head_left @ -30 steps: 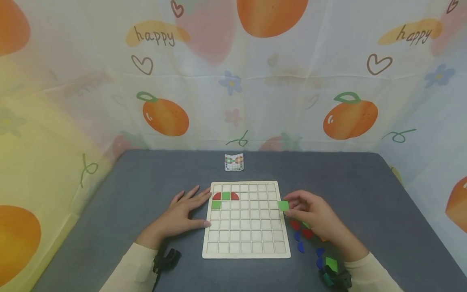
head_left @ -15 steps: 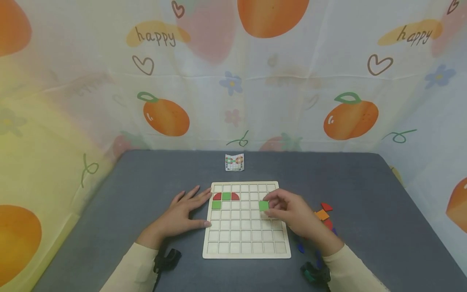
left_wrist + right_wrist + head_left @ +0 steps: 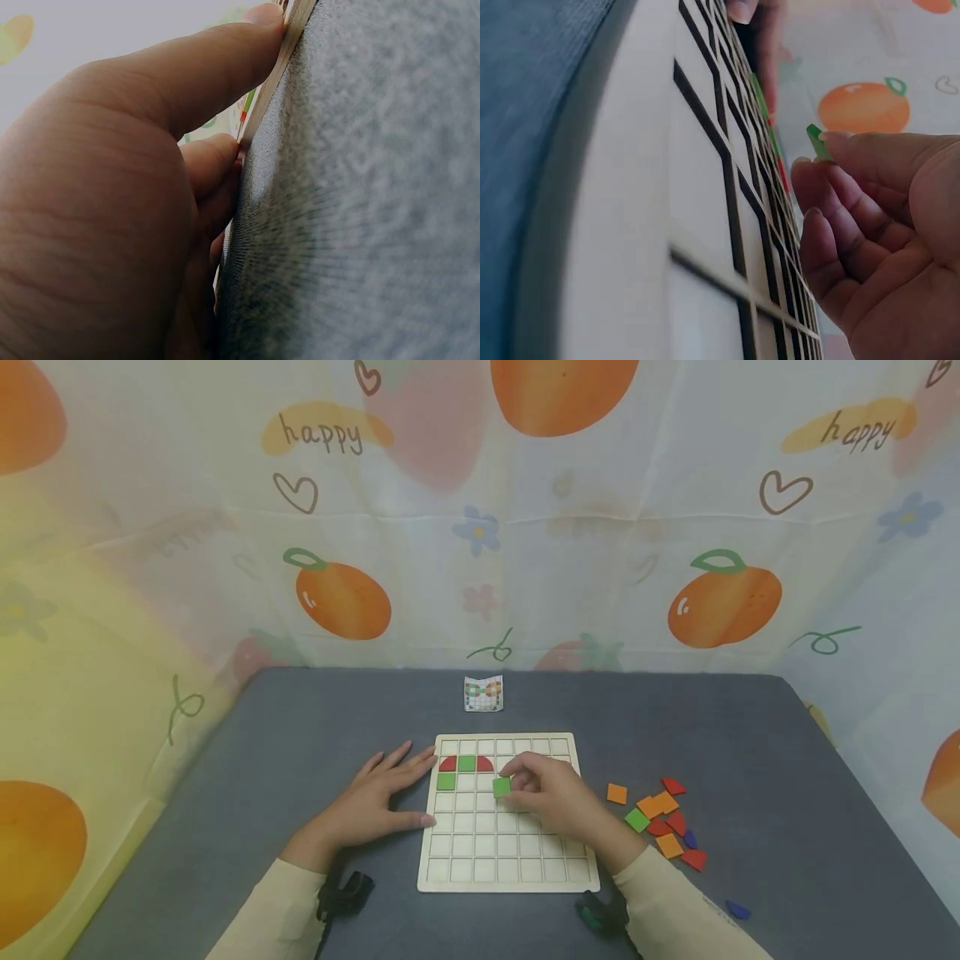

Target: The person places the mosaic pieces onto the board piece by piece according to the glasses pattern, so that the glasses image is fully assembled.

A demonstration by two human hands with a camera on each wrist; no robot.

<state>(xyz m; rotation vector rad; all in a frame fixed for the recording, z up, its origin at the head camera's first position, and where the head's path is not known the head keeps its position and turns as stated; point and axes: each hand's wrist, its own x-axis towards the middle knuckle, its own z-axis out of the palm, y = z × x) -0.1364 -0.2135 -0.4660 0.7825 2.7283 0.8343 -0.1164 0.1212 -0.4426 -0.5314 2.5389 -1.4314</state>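
Between thumb and fingertips my right hand [image 3: 551, 793] pinches a green square tile [image 3: 501, 787], held over the middle of a pale grid board [image 3: 506, 887]. In the right wrist view the same tile shows edge-on, above the board's surface. My left hand [image 3: 375, 810] lies with spread fingers at the board's left edge, thumb and fingertips touching it. On the board's upper left sit a red quarter-round tile [image 3: 448, 764], a green square [image 3: 467, 763], another red quarter-round [image 3: 484, 764], and a green square [image 3: 446, 782] below the first one.
Right of the board lies a loose heap of orange tiles [image 3: 669, 846], red tiles [image 3: 693, 860], a green tile [image 3: 637, 820] and blue pieces [image 3: 738, 910]. A small picture card [image 3: 483, 693] stands behind the board. Patterned cloth [image 3: 480, 568] hangs behind the grey table [image 3: 360, 710].
My right hand has carried the green square tile leftward, from the board's right edge to over its middle, uncovering the loose tiles. My left hand has stayed in place.
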